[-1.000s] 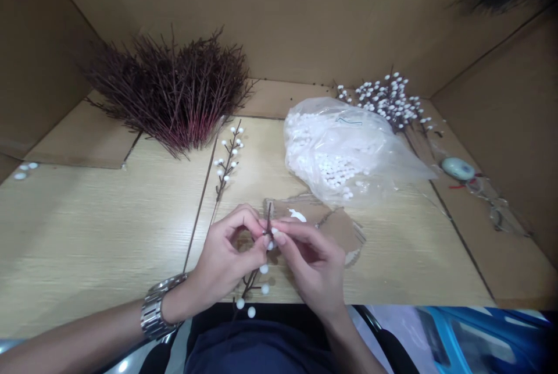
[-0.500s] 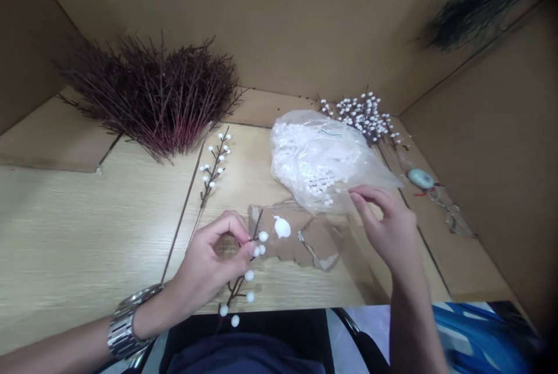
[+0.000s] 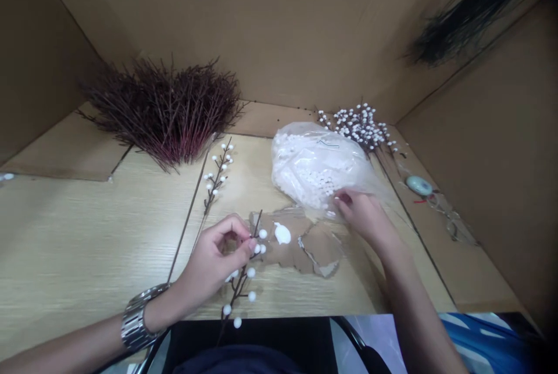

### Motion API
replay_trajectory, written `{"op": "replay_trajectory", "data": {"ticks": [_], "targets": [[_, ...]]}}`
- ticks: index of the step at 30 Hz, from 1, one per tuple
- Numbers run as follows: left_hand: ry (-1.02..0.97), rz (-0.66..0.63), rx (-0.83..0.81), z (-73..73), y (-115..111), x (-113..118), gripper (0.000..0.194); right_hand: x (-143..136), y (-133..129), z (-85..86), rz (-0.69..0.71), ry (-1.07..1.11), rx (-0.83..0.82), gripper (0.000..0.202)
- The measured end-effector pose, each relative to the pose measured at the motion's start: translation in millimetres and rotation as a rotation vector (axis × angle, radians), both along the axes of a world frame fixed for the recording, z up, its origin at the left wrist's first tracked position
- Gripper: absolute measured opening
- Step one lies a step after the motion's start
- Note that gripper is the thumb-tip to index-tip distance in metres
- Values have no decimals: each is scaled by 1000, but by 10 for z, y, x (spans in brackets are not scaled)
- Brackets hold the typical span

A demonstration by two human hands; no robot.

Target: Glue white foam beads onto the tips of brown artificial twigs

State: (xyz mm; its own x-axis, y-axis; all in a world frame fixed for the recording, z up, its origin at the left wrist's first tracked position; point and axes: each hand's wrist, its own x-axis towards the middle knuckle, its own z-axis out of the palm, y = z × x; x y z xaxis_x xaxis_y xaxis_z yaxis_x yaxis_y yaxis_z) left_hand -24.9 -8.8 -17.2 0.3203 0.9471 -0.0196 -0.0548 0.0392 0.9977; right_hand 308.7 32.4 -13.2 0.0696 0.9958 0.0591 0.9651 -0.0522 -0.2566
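A brown twig with white berries (image 3: 239, 288) is pinched between the thumb and finger of my left hand (image 3: 222, 252), near the table's front edge. My right hand (image 3: 364, 215) is at the opening of a clear plastic bag (image 3: 314, 159) full of white berries. Its fingers are bent together at the bag's lower right edge, and whatever lies between the fingertips is too small to make out. Between my hands, a white glue-like blob (image 3: 282, 233) sits on a torn piece of cardboard (image 3: 296, 252). Another berried twig (image 3: 218, 176) lies behind my left hand.
A large bundle of bare dark twigs (image 3: 170, 112) lies at the back left. Finished-looking berried twigs (image 3: 360, 124) are piled behind the bag. On the right are a pale green oval object (image 3: 419, 185) and a clear tangled item (image 3: 453, 220). Cardboard walls surround the table.
My right hand has moved left and into the bag's edge, its fingers now closer together. My left hand keeps its hold on the twig. The view has shifted slightly.
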Motion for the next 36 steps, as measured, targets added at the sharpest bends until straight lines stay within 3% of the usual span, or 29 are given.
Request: {"op": "replay_trajectory", "data": {"ticks": [4, 6, 8, 11, 19, 28, 32, 36], "targets": [[-8, 5, -3, 18, 7, 2, 17, -174, -238, 219, -41, 38, 190, 19], [-8, 6, -5, 28, 5, 6, 18, -331, -399, 383, 36, 198, 314, 12], [-2, -5, -9, 28, -3, 8, 19, -514, -508, 533, 189, 420, 299, 9], [-3, -31, -14, 18, -23, 10, 19, -786, -494, 670, 387, 625, 152, 14], [13, -58, 20, 72, -47, 23, 17, -1221, -160, 778, 532, 693, -162, 11], [104, -73, 47, 122, -45, 12, 16, -1337, -81, 839, 576, 675, -276, 14], [28, -52, -21, 169, -17, -22, 25, -1321, -69, 891, 576, 698, -281, 11], [-54, -56, -102, 179, 12, -52, 22, -1276, -86, 902, 588, 737, -214, 12]]}}
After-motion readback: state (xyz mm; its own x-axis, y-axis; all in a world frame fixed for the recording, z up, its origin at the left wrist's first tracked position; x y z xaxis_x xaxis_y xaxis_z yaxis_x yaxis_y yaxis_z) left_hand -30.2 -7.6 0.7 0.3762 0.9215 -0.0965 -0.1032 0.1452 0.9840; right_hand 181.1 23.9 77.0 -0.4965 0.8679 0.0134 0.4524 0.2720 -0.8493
